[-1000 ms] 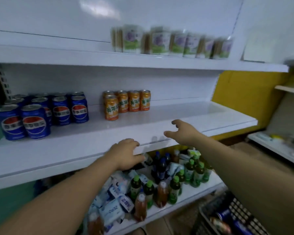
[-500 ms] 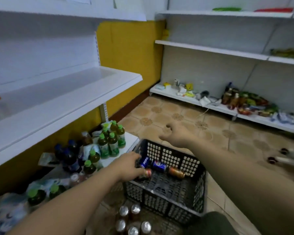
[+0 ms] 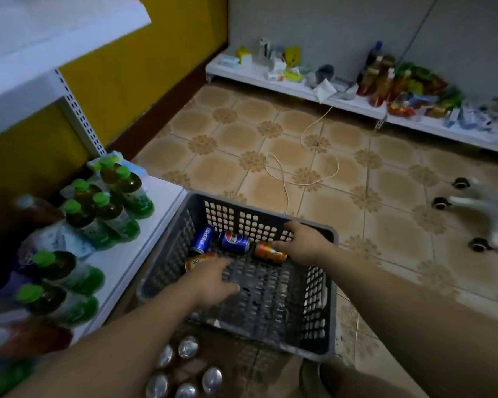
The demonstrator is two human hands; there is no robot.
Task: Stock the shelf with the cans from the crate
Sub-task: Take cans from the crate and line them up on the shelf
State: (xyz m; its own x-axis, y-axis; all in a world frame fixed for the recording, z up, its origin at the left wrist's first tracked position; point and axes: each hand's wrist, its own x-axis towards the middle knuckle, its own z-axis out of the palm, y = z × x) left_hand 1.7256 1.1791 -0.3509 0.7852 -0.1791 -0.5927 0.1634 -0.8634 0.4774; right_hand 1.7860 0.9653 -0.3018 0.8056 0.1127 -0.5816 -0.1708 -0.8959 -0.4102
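Crate floor point(image 3: 270, 295), cans point(image 3: 234, 242) on sides.

We look down on a brown patterned tile floor point(image 3: 270, 133) in dim light, a white cord point(image 3: 283, 182) looped across it. A yellow wall point(image 3: 144, 67) meets a grey wall point(image 3: 328, 24), a low white shelf point(image 3: 357, 106) along its foot.

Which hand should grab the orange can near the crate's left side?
Left: the left hand hovers beside that orange can; the right hand is across the crate at the other orange can.
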